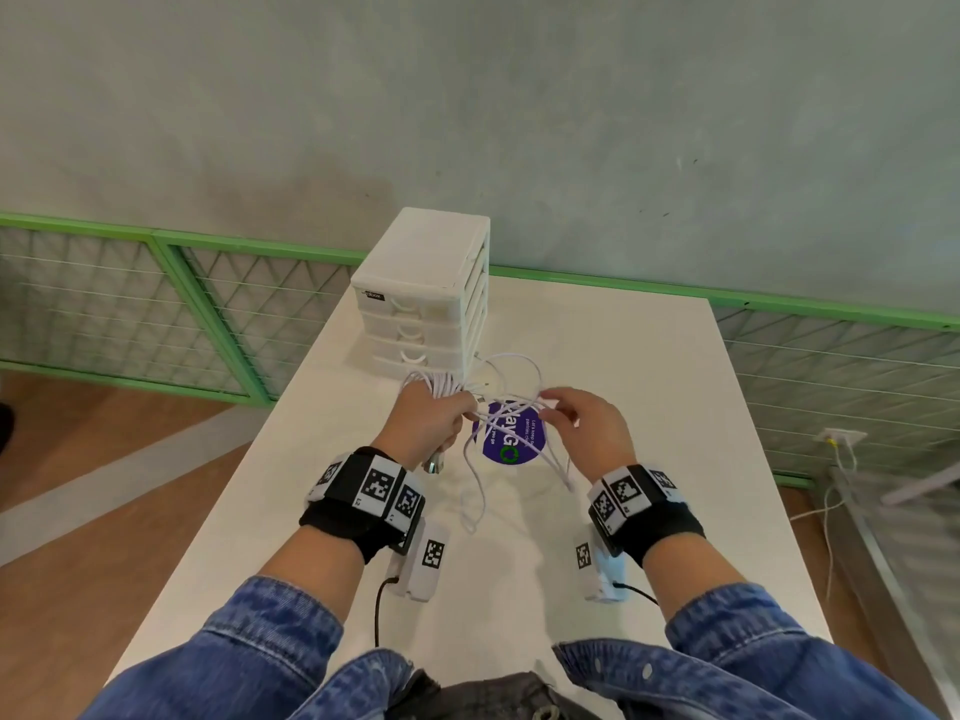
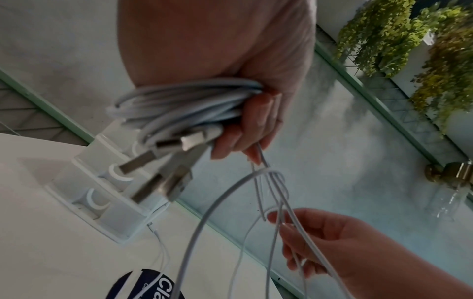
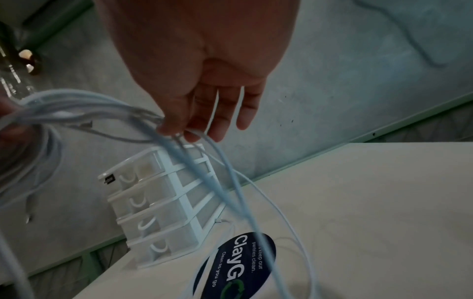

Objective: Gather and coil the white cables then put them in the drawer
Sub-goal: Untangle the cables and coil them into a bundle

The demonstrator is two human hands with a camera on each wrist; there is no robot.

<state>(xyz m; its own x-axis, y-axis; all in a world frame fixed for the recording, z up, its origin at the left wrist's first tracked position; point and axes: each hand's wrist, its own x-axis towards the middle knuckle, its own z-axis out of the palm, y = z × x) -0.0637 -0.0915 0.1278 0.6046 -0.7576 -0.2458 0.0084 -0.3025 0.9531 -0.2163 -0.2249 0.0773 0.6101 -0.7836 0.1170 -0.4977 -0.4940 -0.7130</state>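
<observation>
My left hand [image 1: 436, 418] grips a coil of white cables [image 2: 184, 105] above the white table [image 1: 649, 387]; several metal USB plugs [image 2: 158, 182] stick out below its fingers [image 2: 240, 131]. Loose white strands [image 1: 519, 407] run from the coil to my right hand [image 1: 582, 418], which pinches them between thumb and fingertips [image 3: 176, 129]. More slack [image 1: 478, 491] hangs down to the table. The white drawer unit [image 1: 426, 298] stands just behind my hands with all its drawers closed.
A round dark blue sticker [image 1: 511, 433] lies on the table under the strands. A green-framed mesh fence [image 1: 182, 314] and a grey wall stand behind the table. The table's edges drop to a wood floor on the left and right.
</observation>
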